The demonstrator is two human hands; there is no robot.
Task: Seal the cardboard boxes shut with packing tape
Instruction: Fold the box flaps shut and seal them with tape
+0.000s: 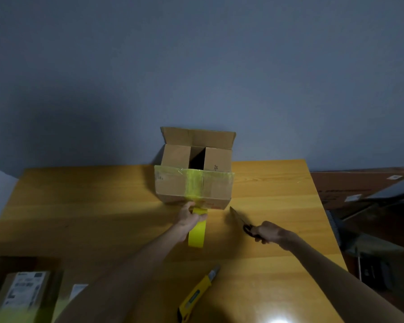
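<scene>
Yellow packing-tape roll (197, 231) hung just below the near face of the brown cardboard box (210, 190), far across the wooden table (79, 206).
Left hand (190, 219) gripped the roll; right hand (269, 233) grasped dark-handled scissors (239, 217), blades aimed up-left toward the tape.

Counter (278, 206): glossy varnished wood, throws glare. Cardboard box (217, 192) matt; tape (194, 183) on it shiny translucent yellow film. Utility knife (197, 294) body smooth yellow plastic.

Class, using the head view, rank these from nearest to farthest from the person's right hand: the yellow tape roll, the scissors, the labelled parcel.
1. scissors: gripped by the right hand itself.
2. yellow tape roll: to its left, held by the left hand.
3. labelled parcel: far left, at the table's near corner.
</scene>
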